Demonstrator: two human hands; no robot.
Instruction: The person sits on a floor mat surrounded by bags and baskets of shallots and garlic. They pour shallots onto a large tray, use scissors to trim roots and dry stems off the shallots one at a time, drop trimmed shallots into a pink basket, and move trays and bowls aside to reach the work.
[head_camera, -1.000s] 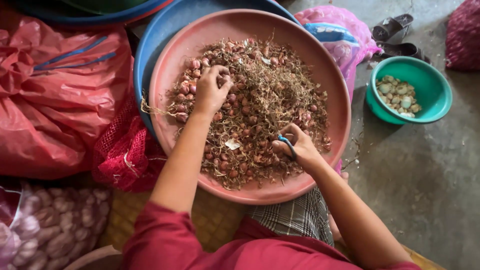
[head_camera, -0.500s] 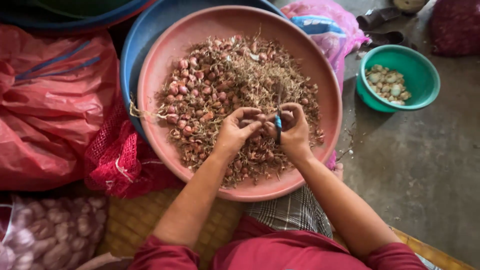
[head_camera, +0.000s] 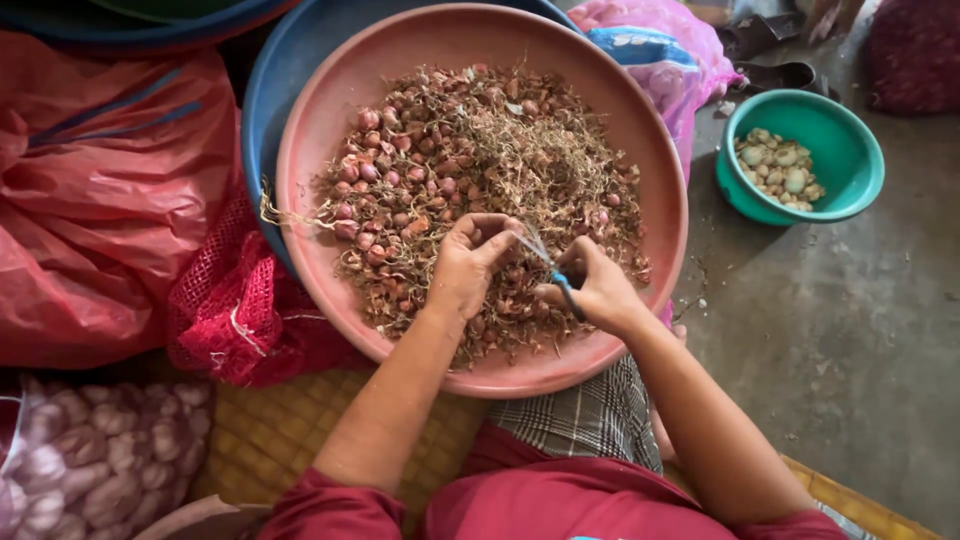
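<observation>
Big pink basin (head_camera: 640, 130) sat inside a blue tub (head_camera: 262, 110), full of small red shallots (head_camera: 400, 170) mixed with dry roots and skins. Red plastic sack (head_camera: 90, 210) and red mesh bag (head_camera: 235, 310) lay to its left; a clear bag of garlic (head_camera: 70, 470) sat at lower left. Green bowl (head_camera: 842, 135) of peeled pale cloves stood apart on the concrete floor (head_camera: 850, 330). Left hand (head_camera: 468, 262) was closed, pinching one shallot over the pile, mostly hidden by fingers. Right hand (head_camera: 595, 290) gripped a small blue-handled knife (head_camera: 556, 272), blade pointed toward the left fingertips. Risk, judged: blade was very close to the pinching fingers, so a slip on dry skin could nick them, or the bulb could drop back into the pile.
</observation>
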